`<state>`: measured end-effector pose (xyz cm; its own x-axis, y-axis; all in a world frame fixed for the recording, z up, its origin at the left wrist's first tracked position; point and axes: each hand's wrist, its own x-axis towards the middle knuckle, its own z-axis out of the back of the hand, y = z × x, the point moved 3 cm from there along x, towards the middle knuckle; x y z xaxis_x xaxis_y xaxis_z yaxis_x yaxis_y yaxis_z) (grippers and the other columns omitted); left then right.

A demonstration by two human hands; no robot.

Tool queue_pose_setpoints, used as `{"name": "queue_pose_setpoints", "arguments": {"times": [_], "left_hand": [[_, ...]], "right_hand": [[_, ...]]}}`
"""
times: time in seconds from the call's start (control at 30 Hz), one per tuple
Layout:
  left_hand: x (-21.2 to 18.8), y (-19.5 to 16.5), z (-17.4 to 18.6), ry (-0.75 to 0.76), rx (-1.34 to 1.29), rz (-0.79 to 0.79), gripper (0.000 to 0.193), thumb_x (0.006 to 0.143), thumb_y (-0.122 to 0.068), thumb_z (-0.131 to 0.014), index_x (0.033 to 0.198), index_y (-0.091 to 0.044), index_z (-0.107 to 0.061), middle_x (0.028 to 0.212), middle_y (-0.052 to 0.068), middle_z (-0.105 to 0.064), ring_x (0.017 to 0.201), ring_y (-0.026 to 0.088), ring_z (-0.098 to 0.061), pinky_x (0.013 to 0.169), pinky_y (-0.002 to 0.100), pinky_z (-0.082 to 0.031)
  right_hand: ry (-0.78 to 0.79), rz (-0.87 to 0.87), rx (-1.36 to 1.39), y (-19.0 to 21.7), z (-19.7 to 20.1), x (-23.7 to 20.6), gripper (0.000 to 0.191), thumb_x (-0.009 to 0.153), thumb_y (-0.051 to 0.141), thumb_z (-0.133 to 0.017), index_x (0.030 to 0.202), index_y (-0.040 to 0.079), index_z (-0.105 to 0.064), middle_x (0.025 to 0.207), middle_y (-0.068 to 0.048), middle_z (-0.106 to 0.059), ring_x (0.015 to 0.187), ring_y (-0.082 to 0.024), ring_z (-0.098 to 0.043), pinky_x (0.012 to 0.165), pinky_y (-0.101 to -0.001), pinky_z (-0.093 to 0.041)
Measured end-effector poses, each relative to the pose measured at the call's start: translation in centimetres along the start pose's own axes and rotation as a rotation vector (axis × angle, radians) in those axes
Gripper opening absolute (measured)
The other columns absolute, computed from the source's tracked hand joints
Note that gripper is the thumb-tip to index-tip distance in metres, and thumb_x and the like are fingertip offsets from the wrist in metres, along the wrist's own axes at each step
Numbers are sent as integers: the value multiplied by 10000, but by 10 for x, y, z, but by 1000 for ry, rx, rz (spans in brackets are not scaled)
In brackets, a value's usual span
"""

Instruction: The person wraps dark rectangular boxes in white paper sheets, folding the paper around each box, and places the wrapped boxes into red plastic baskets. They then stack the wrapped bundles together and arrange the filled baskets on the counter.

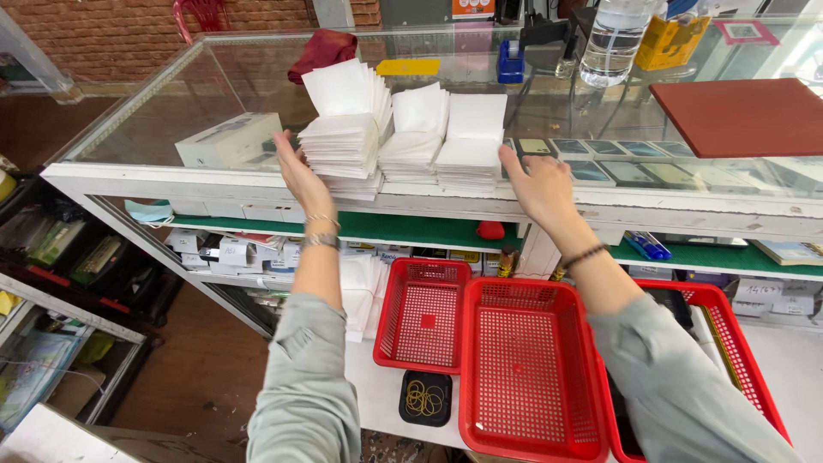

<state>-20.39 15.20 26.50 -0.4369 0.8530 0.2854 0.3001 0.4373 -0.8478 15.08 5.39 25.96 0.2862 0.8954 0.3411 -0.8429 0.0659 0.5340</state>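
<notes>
Three stacks of white paper sheets [403, 137] stand side by side on the glass counter top [171, 129]. My left hand [298, 171] is flat against the left side of the left stack, fingers apart. Flat against the right side of the right stack presses my right hand [538, 184], also holding nothing. Both arms wear grey sleeves, and there are bracelets on both wrists.
A white box [230, 140] lies left of the stacks. A dark red mat [744, 116] and a water bottle [613, 39] sit on the counter at right. Below me are three red mesh baskets [523, 369] and a black tray of rubber bands [425, 399].
</notes>
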Motion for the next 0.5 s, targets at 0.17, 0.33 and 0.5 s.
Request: {"name": "queue_pose_setpoints", "arguments": {"times": [0.17, 0.33, 0.5], "left_hand": [[-38, 33, -12, 6, 447, -83, 827, 1001, -585, -473, 1501, 72, -428, 1549, 257, -482, 1455, 342, -453, 1210, 364, -300], [-33, 36, -13, 75, 383, -21, 844, 988, -571, -487, 1527, 67, -365, 1593, 242, -408, 1479, 334, -394, 1209, 365, -273], [-30, 32, -13, 174, 334, 20, 867, 976, -562, -496, 1569, 36, -287, 1631, 216, -340, 1506, 315, -330, 1214, 359, -226]], "right_hand": [[146, -232, 206, 4, -50, 29, 650, 964, 598, -564, 1183, -7, -655, 1261, -266, -644, 1238, -427, -537, 1008, -555, -444], [89, -306, 1005, 8, -53, 17, 661, 902, 227, -705, 1397, 62, -300, 1313, -231, -539, 1089, -290, -658, 706, -406, -664], [-146, -94, 1110, 23, -1, 34, 593, 993, 163, -542, 1474, 123, -198, 1397, -229, -515, 1097, -316, -706, 730, -395, -631]]}}
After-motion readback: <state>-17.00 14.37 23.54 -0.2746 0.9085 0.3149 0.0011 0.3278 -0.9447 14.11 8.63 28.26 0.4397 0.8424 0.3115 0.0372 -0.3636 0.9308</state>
